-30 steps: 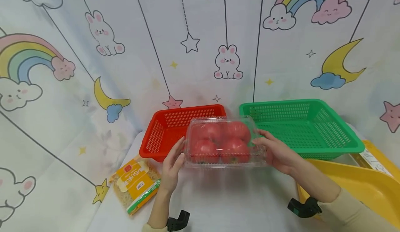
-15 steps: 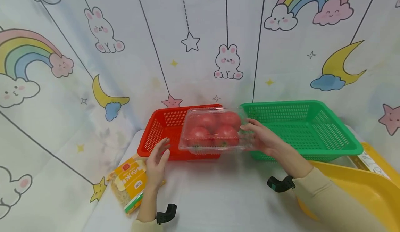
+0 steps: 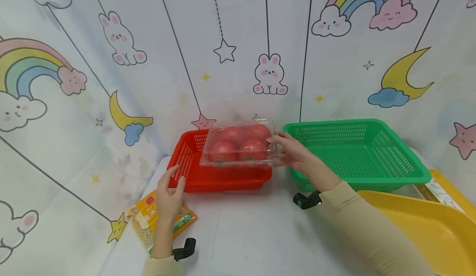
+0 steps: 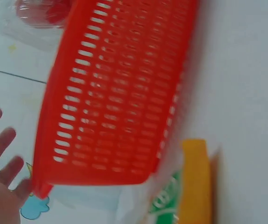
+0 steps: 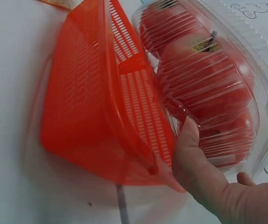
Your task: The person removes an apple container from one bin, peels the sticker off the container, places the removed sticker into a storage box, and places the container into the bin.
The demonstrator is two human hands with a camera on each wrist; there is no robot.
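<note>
A clear plastic box of tomatoes (image 3: 238,144) hangs over the red basket (image 3: 223,181), tilted a little. My right hand (image 3: 295,152) grips its right end; in the right wrist view the thumb (image 5: 188,135) presses on the clear side. Several red tomatoes show through the plastic. My left hand (image 3: 169,195) is apart from the box, by the basket's left front corner, holding nothing. Its fingers are spread in the left wrist view, beside the basket's rim. Under that hand lies a yellow food packet (image 3: 189,218), partly hidden by the forearm.
To the right of the red basket stands a green basket (image 3: 360,181). A yellow tray (image 3: 420,218) lies at the right front, partly behind the right sleeve. The white table (image 3: 238,234) meets a patterned cloth backdrop (image 3: 238,86) behind the baskets.
The left hand has let go of the box and drawn away to the left. With the right hand, the box has moved left and back, from in front of the baskets to above the red one.
</note>
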